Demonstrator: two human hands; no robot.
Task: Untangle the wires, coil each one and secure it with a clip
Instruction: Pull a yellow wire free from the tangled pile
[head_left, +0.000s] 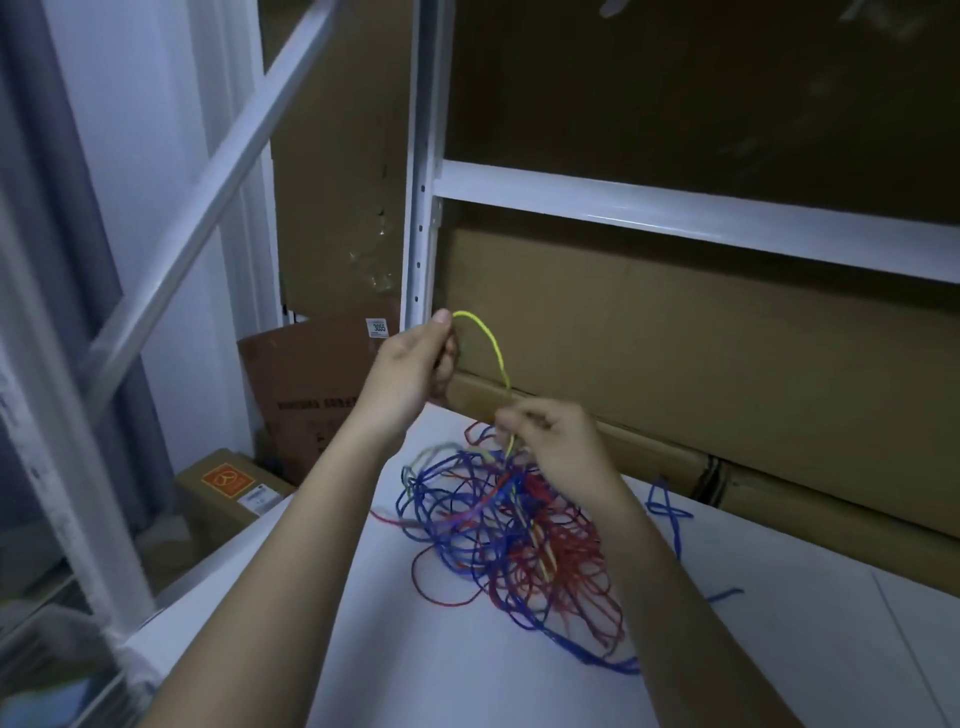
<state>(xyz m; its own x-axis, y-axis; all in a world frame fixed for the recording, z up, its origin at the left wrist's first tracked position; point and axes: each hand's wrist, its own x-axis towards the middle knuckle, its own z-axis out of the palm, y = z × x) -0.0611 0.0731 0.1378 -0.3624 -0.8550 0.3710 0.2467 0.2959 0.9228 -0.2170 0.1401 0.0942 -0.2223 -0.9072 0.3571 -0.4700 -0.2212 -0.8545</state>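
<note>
Head view: we pinch the yellow wire (488, 338) with left hand (415, 371) and right hand (553, 441), lifting it to free it from the red-and-blue tangle (519, 540) on the white table (415, 675).

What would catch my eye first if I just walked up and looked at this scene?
Probably the tangled heap of blue and red wires sprawled on the white table, right in the middle. Above it, a bright yellow wire arches between two raised hands: the left hand pinches its upper end, the right hand grips it lower down. Brown cardboard boxes fill the white shelving behind.
</note>
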